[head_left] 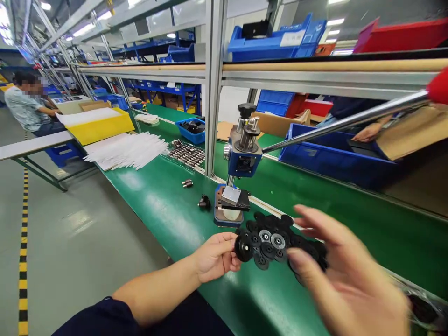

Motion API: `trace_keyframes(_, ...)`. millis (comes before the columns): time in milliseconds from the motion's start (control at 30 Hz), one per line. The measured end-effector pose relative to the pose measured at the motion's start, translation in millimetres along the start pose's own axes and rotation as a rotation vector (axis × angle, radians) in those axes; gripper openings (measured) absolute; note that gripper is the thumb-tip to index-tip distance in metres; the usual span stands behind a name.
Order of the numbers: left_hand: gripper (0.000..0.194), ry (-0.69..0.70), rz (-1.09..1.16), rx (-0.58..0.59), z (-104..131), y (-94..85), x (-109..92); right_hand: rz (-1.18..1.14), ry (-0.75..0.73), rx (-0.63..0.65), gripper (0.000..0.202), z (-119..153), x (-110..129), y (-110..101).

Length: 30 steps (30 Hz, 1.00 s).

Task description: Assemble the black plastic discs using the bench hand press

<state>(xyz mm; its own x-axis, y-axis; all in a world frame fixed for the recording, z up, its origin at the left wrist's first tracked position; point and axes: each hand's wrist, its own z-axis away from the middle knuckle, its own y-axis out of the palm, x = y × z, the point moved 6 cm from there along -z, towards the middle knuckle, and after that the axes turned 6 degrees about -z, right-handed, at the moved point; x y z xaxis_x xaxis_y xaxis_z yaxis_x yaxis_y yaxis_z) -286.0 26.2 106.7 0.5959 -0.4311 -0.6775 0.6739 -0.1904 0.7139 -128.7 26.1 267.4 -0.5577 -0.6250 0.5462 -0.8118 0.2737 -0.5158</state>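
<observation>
Left hand: thumb and fingers pinch a black wheel at its side, a pale spot at its centre facing up.
Right hand: blurred, fingers and thumb spread apart, over the right part of the discs; whether it touches any cannot be told.
Wheel: in the left fingers, at the left edge of the discs, on the near side of the press.
Discs: a heap on the bench between the two hands, mostly black, a few grey, overlapping one another; the right hand hides part of it.
Press: upright on the bench beyond the discs, blue body, black knob on top.
Press base: bears a metal block and a flat black piece.
Lever: slants up to the right from the press, ending in a red grip.
Bench: green-topped; left of the press base sits a small black part, with a few short rollers farther off.
Roller rows: laid out near the metal post, in front of a blue tray of black parts.
White strips: spread in a pile at the far left, next to a yellow bin.
Across the bench: another person's hand at a long blue bin.
Far left: a co-worker, seated.
Floor: grey, with striped tape.
</observation>
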Motion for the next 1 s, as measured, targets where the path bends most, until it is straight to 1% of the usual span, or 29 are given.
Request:
trace_keyframes(67, 0.025, -0.086, 0.060, 0.052, 1.9, -0.2, 10.5, -0.095, 0.019, 0.210, 0.054, 27.8, -14.8, 28.4)
trace_keyframes(100, 0.025, -0.119, 0.074, 0.066, 2.2, -0.6, 15.3, -0.128, 0.030, 0.281, 0.055, 40.1, -21.7, 40.0)
trace_keyframes(167, 0.025, -0.163, 0.087, 0.073, 1.9, -1.7, 25.0, -0.176, 0.048, 0.346, 0.052, 58.4, -32.2, 56.6)
trace_keyframes(267, 0.026, -0.203, 0.098, 0.049, -0.1, -3.6, 39.2, -0.253, 0.074, 0.342, 0.040, 72.9, -40.1, 67.8)
trace_keyframes(333, 0.027, -0.228, 0.101, 0.040, -1.8, -3.8, 47.0, -0.270, 0.102, 0.316, 0.037, 78.2, -44.0, 68.6)
trace_keyframes(433, 0.028, -0.273, 0.098, 0.050, -4.0, -2.3, 55.0, -0.269, 0.133, 0.292, 0.039, 84.5, -48.6, 67.2)
trace_keyframes(567, 0.030, -0.320, 0.095, 0.046, -4.8, -2.9, 61.3, -0.283, 0.140, 0.273, 0.037, 89.0, -51.3, 67.3)
trace_keyframes(700, 0.033, -0.327, 0.112, 0.034, -3.6, -5.4, 65.9, -0.309, 0.139, 0.275, 0.036, 91.2, -51.3, 69.3)
trace_keyframes(833, 0.036, -0.346, 0.145, 0.078, -3.1, -5.0, 67.7, -0.286, 0.127, 0.240, 0.052, 95.0, -50.3, 63.4)
trace_keyframes(867, 0.037, -0.362, 0.154, 0.093, -3.3, -5.1, 67.8, -0.283, 0.125, 0.219, 0.053, 95.9, -50.3, 59.9)
trace_keyframes(900, 0.039, -0.386, 0.159, 0.111, -3.3, -5.3, 68.1, -0.286, 0.126, 0.196, 0.050, 96.6, -50.5, 56.1)
trace_keyframes(1000, 0.049, -0.474, 0.151, 0.161, -2.6, -7.1, 70.6, -0.315, 0.137, 0.147, 0.029, 97.7, -52.2, 45.3)
